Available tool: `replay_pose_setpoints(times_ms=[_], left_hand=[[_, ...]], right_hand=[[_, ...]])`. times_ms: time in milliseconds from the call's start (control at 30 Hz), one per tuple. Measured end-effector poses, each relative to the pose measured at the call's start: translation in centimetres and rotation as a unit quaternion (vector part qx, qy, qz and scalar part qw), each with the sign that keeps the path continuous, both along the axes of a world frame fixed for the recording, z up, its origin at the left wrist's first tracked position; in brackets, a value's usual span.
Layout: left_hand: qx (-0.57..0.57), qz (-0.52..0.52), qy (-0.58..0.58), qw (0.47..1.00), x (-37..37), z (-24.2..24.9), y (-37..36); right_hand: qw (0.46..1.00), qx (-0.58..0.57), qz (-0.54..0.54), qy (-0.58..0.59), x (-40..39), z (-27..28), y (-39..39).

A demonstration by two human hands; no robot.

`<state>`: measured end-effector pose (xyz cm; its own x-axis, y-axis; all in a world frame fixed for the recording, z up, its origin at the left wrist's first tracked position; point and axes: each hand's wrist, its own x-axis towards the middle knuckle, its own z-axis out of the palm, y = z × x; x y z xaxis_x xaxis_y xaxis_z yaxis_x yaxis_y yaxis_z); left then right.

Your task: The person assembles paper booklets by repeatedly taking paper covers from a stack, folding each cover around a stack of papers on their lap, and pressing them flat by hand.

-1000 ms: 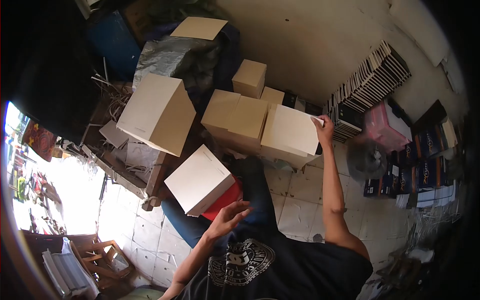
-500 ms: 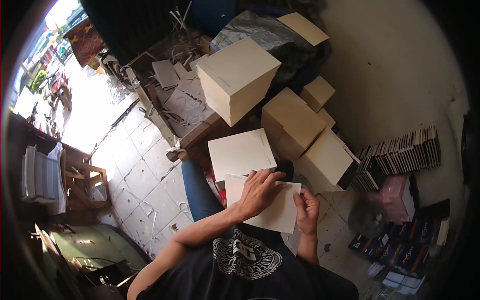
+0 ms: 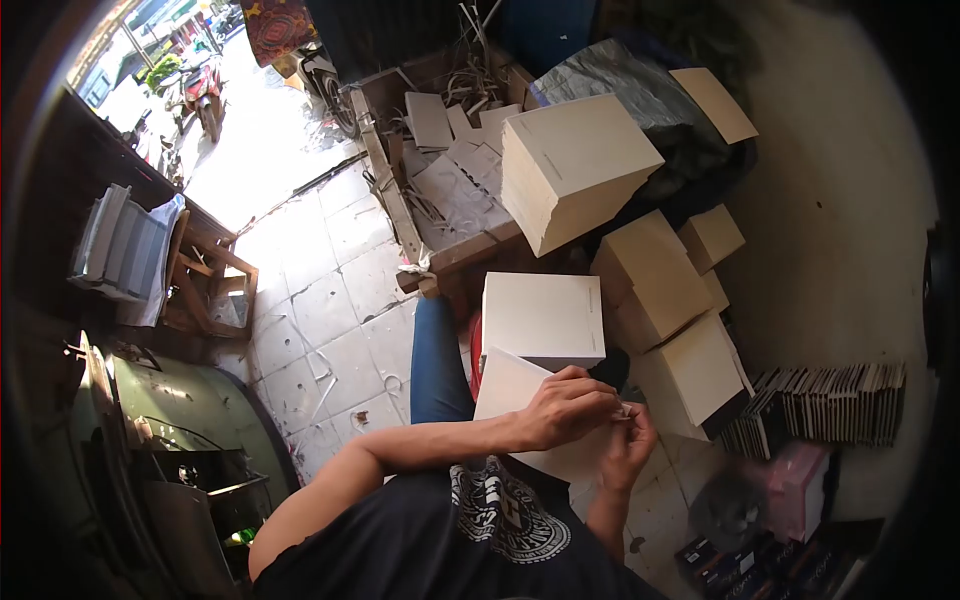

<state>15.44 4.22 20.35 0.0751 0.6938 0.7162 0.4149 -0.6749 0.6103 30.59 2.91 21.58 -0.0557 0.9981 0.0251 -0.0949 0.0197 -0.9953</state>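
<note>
Over a cream paper block (image 3: 510,388) on my lap, my left hand (image 3: 572,407) reaches across with its fingers curled and pinched together. My right hand (image 3: 627,445) is closed at the block's right end, its thumb and fingertips meeting those of the left. A small pale bit (image 3: 626,411) shows at the fingertips; it is too small to name. My hands and wrists cover the block's right part. Just beyond stands a stack of white paper (image 3: 543,312) with a flat top.
A tall cream paper stack (image 3: 575,150) rises behind, beside a wooden bin (image 3: 470,245) of paper scraps. More stacks (image 3: 655,275) stand to the right, with a row of dark-edged books (image 3: 840,405) by the wall. A wooden stool (image 3: 215,285) is at left.
The view has swung, so the surroundings sit farther right. My left hand has moved from lying on the paper block to its right end, where its fingertips now meet my right hand's.
</note>
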Motion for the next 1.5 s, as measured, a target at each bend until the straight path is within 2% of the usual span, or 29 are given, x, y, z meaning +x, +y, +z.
replay_pose_setpoints(times_ms=[33,133,167,200,267,300,333,367,400,467,533,600,667,767,833,867,900,933,1000,1067,1100,1133,1167,1200,1233,1300,1333,1433,1500], left_hand=[[0.01,-0.022,0.004,1.0,-0.2,0.2,0.4],[0.025,-0.019,0.015,0.999,-3.8,2.8,1.5],[0.03,0.049,0.01,0.998,-6.4,3.4,2.5],[0.034,0.112,0.001,0.993,-9.3,3.9,3.6],[0.065,0.282,-0.015,0.957,-16.2,4.2,6.8],[0.085,0.358,-0.039,0.929,-19.7,4.1,9.0],[0.114,0.408,-0.018,0.906,-23.4,4.1,11.0],[0.135,0.432,-0.031,0.891,-26.8,3.2,13.5],[0.052,0.445,0.052,0.892,-30.7,1.4,15.0],[-0.08,0.611,0.189,0.765,-33.5,-2.7,17.1],[-0.045,0.592,0.151,0.79,-32.7,-3.9,16.4],[-0.052,0.494,-0.068,0.865,-28.3,-4.2,13.9],[-0.158,0.387,-0.29,0.861,-23.3,-5.3,9.8],[-0.423,0.273,-0.492,0.71,-19.1,-14.3,3.4],[-0.475,0.27,-0.666,0.508,-15.6,-19.0,-0.9],[-0.474,0.317,-0.674,0.469,-13.5,-21.2,-3.3],[-0.509,0.372,-0.57,0.527,-11.5,-20.8,-5.3],[-0.468,0.424,-0.502,0.591,-9.8,-18.9,-6.5],[-0.304,0.337,-0.342,0.823,-7.9,-11.5,-6.4],[-0.442,0.061,-0.184,0.876,-7.0,-4.6,-4.0],[-0.353,-0.074,-0.077,0.929,-5.2,-2.3,-2.4],[-0.345,-0.179,0.03,0.921,-3.6,-2.8,-1.2],[-0.312,-0.19,0.13,0.922,-1.1,-5.9,-1.2],[-0.374,-0.187,0.311,0.854,1.5,-7.6,-0.7],[-0.339,-0.204,0.501,0.77,3.8,-10.4,0.1],[-0.178,-0.067,0.673,0.715,7.3,-18.2,1.4],[-0.096,0.004,0.737,0.669,8.4,-21.6,1.5],[-0.141,0.005,0.766,0.627,9.3,-27.1,4.8],[-0.151,0.011,0.756,0.637,9.2,-27.8,5.7]], right_hand=[[1.0,-0.004,-0.006,0.003,0.3,-0.4,-0.1],[0.984,0.076,-0.03,-0.155,2.5,1.3,-0.2],[0.969,0.095,-0.061,-0.219,5.3,0.8,-0.4],[0.972,0.026,-0.127,-0.195,8.4,0.4,-0.8],[0.985,-0.018,-0.097,-0.144,17.3,1.1,-1.8],[0.92,0.123,-0.154,-0.338,17.8,2.1,-2.0],[0.78,0.228,-0.264,-0.519,18.1,3.1,-2.1],[0.763,0.255,-0.305,-0.51,19.0,3.0,-1.8],[0.793,0.267,-0.31,-0.451,20.2,2.2,-1.5],[0.868,0.278,-0.301,-0.279,22.4,-0.1,-1.2],[0.929,0.211,-0.283,-0.116,22.6,-0.2,-1.4],[0.951,0.099,-0.289,-0.052,17.7,2.1,-0.3],[0.962,0.016,-0.222,-0.161,20.8,-2.3,0.3],[0.962,0.031,-0.268,-0.051,20.1,-3.8,1.1],[0.947,0.042,-0.304,0.092,19.5,-4.2,2.0],[0.931,0.051,-0.321,0.165,19.4,-4.6,2.4],[0.938,0.06,-0.275,0.203,20.2,-5.8,2.6],[0.936,0.056,-0.277,0.21,20.2,-5.9,2.7],[0.93,0.049,-0.288,0.225,18.6,-5.9,3.1],[0.924,0.026,-0.313,0.219,16.7,-5.6,3.4],[0.921,0.017,-0.323,0.218,15.8,-5.5,3.4],[0.918,0.01,-0.327,0.223,15.3,-5.6,3.2],[0.915,0.004,-0.33,0.229,14.8,-5.7,3.1],[0.913,-0.001,-0.332,0.238,14.3,-5.8,3.0],[0.917,-0.004,-0.333,0.221,13.8,-5.4,2.4],[0.911,0.0,-0.351,0.216,13.5,-5.5,0.9],[0.91,-0.003,-0.357,0.21,13.5,-5.6,-0.1],[0.902,-0.018,-0.383,0.198,14.4,-5.8,-3.2],[0.901,-0.023,-0.392,0.186,15.1,-6.5,-4.9]])
